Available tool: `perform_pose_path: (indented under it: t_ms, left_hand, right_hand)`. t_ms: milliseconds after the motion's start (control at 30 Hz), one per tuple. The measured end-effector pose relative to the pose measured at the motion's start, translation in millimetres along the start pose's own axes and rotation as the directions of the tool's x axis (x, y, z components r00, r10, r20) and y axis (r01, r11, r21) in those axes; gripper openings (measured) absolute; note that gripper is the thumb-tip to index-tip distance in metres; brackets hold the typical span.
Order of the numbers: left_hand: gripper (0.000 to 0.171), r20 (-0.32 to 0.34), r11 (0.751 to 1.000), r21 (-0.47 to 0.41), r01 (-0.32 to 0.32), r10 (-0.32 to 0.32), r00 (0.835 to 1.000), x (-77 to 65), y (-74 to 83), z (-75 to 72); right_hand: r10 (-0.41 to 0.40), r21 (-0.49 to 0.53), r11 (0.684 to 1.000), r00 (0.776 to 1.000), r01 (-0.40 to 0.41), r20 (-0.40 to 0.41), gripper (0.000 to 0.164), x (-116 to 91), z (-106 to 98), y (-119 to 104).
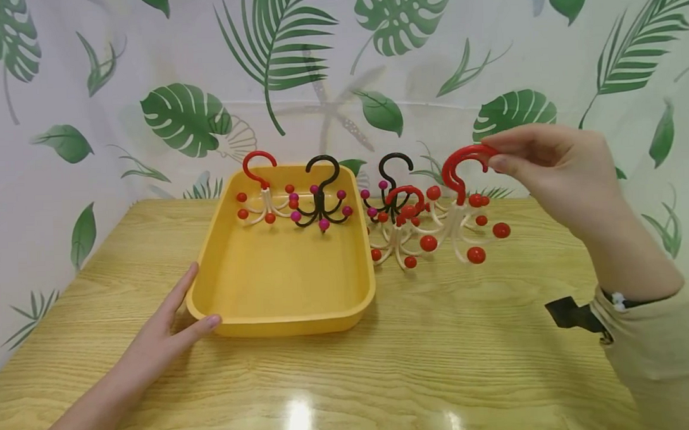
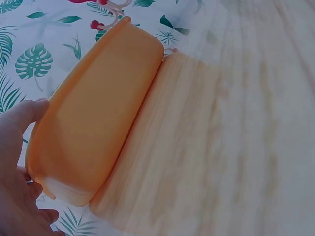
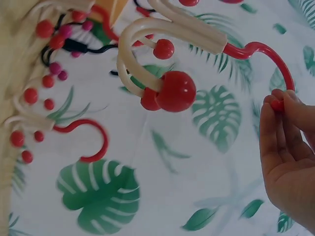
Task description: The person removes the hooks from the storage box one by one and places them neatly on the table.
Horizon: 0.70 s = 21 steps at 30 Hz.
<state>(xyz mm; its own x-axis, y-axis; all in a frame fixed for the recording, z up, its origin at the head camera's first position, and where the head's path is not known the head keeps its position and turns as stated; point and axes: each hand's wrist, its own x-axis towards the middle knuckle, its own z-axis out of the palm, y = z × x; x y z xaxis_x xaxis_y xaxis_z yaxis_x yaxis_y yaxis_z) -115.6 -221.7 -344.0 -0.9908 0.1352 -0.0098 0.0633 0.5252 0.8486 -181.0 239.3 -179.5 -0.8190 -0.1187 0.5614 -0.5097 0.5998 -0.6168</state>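
My right hand (image 1: 571, 175) pinches the end of a red hook between thumb and fingertips. From it hangs a multi-arm hanger hook (image 1: 458, 220) with white arms and red ball tips, held in the air right of the yellow tray (image 1: 280, 327). The right wrist view shows that hanger hook (image 3: 206, 34) close up. My left hand (image 1: 161, 335) grips the tray's near left corner, thumb at the front and fingers along the side. Inside the tray are a red-and-white hanger hook (image 1: 266, 195) and a black one (image 1: 321, 200) with magenta balls.
Right of the tray, another black hanger hook (image 1: 396, 169) and a red-and-white one (image 1: 398, 235) stand close together, partly overlapping in view. The wooden table (image 1: 440, 357) meets a leaf-print backdrop (image 1: 419, 79) behind.
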Motion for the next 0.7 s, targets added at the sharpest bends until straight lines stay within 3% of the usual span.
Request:
perform_pose_path:
  t_ms: [133, 300, 467, 700]
  left_hand:
    - [0.087, 0.005, 1.000, -0.016, -0.001, 0.001, 1.000, 0.5, 0.1, -0.3]
    - [0.087, -0.004, 1.000, -0.007, -0.014, 0.014, 1.000, 0.6, -0.7, 0.0]
    - [0.087, -0.001, 1.000, -0.005, -0.009, 0.009, 1.000, 0.2, -0.5, -0.2]
    - [0.087, 0.002, 1.000, -0.010, -0.010, 0.010, 1.000, 0.6, -0.7, -0.4]
  right_hand:
    - [0.079, -0.070, 0.994, 0.997, -0.079, -0.006, 0.025, -1, -8, 24]
    - [0.169, -0.080, 0.983, 0.986, -0.168, 0.002, 0.027, 0, -9, 56]
    - [0.214, -0.097, 0.973, 0.976, -0.211, 0.027, 0.029, 1, -6, 85]
    - [0.262, -0.090, 0.962, 0.964, -0.258, 0.046, 0.031, 0, 1, 109]
